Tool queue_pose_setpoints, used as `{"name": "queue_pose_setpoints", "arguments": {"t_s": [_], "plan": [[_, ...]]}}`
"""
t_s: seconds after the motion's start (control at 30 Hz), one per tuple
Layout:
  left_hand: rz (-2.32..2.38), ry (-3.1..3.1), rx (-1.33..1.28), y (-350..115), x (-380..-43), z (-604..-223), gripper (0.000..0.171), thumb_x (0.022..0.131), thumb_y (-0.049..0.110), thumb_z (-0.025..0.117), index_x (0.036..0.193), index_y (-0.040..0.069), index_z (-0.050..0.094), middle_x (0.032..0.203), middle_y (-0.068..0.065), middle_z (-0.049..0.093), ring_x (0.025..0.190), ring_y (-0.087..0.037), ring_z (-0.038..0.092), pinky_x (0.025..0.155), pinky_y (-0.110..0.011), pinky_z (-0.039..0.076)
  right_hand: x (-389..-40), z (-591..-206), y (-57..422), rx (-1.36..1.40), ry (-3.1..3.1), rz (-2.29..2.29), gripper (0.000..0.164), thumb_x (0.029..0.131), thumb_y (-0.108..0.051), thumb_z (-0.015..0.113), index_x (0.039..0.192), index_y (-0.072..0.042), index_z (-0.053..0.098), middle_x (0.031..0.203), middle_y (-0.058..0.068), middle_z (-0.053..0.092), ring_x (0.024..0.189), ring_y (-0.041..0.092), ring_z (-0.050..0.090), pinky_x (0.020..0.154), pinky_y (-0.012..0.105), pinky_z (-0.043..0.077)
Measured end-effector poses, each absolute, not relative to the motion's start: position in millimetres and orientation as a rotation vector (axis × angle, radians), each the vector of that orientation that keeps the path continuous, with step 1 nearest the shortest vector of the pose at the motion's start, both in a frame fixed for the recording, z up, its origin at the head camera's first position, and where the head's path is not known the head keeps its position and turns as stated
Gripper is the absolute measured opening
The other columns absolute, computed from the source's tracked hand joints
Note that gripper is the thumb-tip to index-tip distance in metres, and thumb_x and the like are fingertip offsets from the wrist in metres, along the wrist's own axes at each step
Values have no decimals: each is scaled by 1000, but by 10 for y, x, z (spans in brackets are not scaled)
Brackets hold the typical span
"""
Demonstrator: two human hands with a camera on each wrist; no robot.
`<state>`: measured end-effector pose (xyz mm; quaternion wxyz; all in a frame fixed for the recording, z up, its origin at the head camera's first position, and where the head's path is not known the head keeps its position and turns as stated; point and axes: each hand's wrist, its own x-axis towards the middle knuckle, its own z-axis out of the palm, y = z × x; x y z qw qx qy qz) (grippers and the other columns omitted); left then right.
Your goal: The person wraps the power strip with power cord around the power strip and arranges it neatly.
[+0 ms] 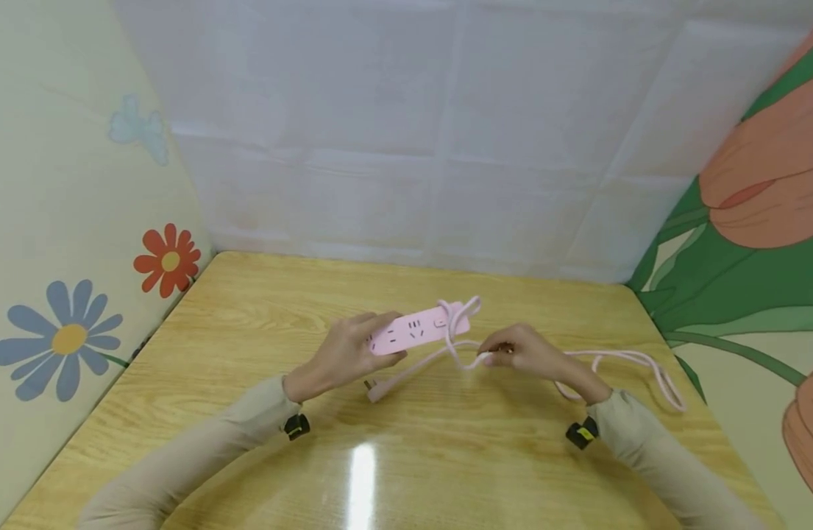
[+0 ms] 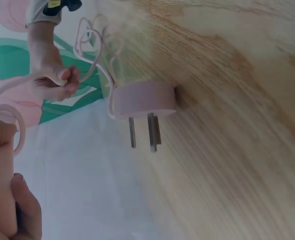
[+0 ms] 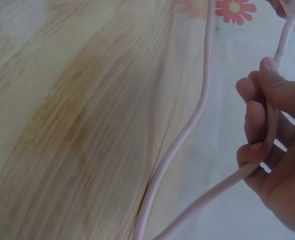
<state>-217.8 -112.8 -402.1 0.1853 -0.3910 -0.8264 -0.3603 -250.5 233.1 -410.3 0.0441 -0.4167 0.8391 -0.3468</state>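
A pink power strip [image 1: 406, 333] is held up off the table in my left hand [image 1: 353, 346], which grips its left end between thumb and fingers. Around the strip's right end loops its pink cord [image 1: 454, 335]. My right hand [image 1: 525, 352] pinches the cord a short way right of the strip; in the right wrist view the fingers [image 3: 255, 120] curl round it. Below the strip, the plug [image 2: 145, 100] rests on the table with its metal prongs showing. More cord [image 1: 644, 361] lies in loose loops on the table beyond the right wrist.
The wood-grained table [image 1: 260, 471] reaches back to a white cloth [image 1: 406, 147]. Painted walls with flowers [image 1: 68, 338] stand at left and right. Each wrist wears a small black camera.
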Motion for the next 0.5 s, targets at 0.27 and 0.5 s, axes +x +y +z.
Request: {"name": "queue_pose_setpoints", "arguments": {"t_s": [0.27, 0.5], "plan": [[-954, -2244, -1195, -1099, -2154, -4044, 56, 75, 21, 85, 123, 0, 66, 98, -16, 71, 72, -17, 67, 58, -13, 50, -2519, -4103, 2251, -1303, 2618, -1055, 7, 84, -4, 77, 91, -2, 76, 81, 0, 72, 60, 3, 52, 52, 23, 47], [-932, -2198, -1253, -1057, -2145, -4064, 55, 74, 19, 86, 122, 0, 67, 97, -14, 71, 74, -17, 67, 61, -13, 51, -2536, -4090, 2203, -1240, 2725, -1029, 7, 80, -5, 80, 81, -7, 74, 69, -6, 66, 55, 2, 48, 48, 22, 43]]}}
